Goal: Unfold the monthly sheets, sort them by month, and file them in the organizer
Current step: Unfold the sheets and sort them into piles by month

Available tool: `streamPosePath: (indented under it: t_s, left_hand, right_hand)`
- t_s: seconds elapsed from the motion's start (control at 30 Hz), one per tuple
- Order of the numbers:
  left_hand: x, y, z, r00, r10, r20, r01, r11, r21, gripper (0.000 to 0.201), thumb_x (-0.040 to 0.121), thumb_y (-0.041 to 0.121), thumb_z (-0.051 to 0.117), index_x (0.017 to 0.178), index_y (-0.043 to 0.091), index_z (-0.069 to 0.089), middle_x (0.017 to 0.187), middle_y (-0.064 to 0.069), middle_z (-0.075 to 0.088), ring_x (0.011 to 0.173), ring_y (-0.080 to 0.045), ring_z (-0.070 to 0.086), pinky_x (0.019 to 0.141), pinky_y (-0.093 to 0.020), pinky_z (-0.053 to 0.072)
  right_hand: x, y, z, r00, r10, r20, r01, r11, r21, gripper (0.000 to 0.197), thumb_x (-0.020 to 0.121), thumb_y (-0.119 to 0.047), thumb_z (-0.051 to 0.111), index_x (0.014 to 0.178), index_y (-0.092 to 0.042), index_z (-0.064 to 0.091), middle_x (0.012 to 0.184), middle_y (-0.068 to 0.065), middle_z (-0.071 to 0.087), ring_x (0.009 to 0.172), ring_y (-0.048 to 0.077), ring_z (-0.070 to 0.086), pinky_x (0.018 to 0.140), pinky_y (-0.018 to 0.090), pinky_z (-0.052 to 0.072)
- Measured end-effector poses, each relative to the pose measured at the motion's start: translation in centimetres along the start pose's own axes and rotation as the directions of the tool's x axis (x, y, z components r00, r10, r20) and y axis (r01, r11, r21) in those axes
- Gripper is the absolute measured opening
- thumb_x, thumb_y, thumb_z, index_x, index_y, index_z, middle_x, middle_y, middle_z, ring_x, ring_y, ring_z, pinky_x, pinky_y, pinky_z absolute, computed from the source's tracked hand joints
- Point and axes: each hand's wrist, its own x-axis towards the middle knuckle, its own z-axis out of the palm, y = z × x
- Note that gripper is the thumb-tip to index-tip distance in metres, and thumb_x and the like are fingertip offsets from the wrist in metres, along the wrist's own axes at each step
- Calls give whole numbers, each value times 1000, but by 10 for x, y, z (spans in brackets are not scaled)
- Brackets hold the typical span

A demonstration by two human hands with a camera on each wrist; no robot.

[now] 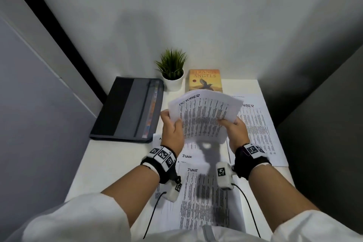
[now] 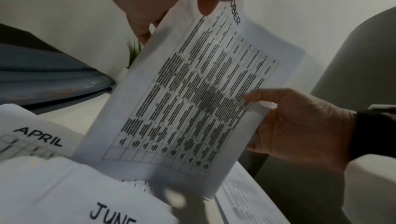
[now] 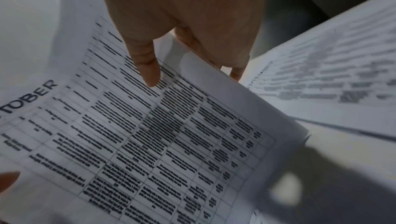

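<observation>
A person's left hand [image 1: 172,129] and right hand [image 1: 236,129] pinched the OCTOBER sheet [image 1: 204,113] by its side edges, spread open above the JUNE sheet [image 1: 204,198]. Unfolding looked nearly finished; sorting it came next, before filing in the closed organizer [image 1: 127,108].

This looks like a small office desk nook: a white worktop [image 1: 110,155] sits closed in by plain grey partition walls [image 1: 324,104] on both sides and a pale wall behind. Printed monthly sheets [image 1: 257,124] with tables of text cover the centre and right of the worktop, while a dark zipped organizer [image 1: 127,108] lies at the left. At the upper centre stand a small potted plant [image 1: 172,70] and a paperback book [image 1: 205,80].
</observation>
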Motion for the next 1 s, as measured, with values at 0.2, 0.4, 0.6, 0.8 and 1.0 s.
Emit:
streamPosePath:
  t_s: [0.2, 0.4, 0.6, 0.8, 1.0]
  left_hand:
    - [16, -16, 7, 997, -68, -42, 67, 997, -24, 48, 95, 3, 37, 98, 50, 30, 103, -1, 54, 77, -13, 56, 63, -23, 52]
    - [14, -30, 12, 985, -173, 5, 173, 985, -23, 19, 101, 13, 38, 105, 30, 33, 90, 13, 49, 65, 20, 52, 54, 2, 38]
    - [33, -7, -8, 983, -176, -50, 172, 983, -71, 11, 97, 35, 42, 109, 34, 41, 101, 10, 61, 86, -4, 60, 66, -22, 48]
    - [39, 8, -11, 971, -216, -100, 205, 973, -104, 11, 95, 34, 47, 105, 29, 46, 101, 8, 61, 93, -12, 60, 79, -26, 48]
    - [1, -23, 4, 949, -227, 220, 180, 960, 214, 31, 94, 14, 55, 124, 7, 48, 121, -10, 58, 98, -16, 55, 83, -27, 48]
  right_hand:
    - [14, 13, 6, 996, 73, -42, -71, 996, 53, 22, 59, -14, 65, 77, -22, 75, 87, 0, 75, 90, 27, 65, 74, 37, 52]
    - [17, 31, 8, 991, 124, -43, -123, 992, 6, 24, 58, -5, 55, 77, -15, 66, 96, 4, 68, 97, 27, 59, 79, 38, 49]
    - [21, 35, -22, 975, 220, -41, -222, 972, -80, 59, 81, -20, 70, 131, -19, 37, 118, 8, 54, 107, 26, 52, 93, 40, 43]
    - [-8, 42, -27, 909, 355, 219, -402, 886, 231, 30, 82, -15, 73, 96, -6, 48, 84, 12, 61, 71, 25, 67, 73, 36, 58]
    - [-20, 62, -72, 936, 344, -73, -327, 928, 180, 28, 87, -12, 68, 68, -10, 48, 61, 8, 63, 67, 22, 63, 68, 30, 54]
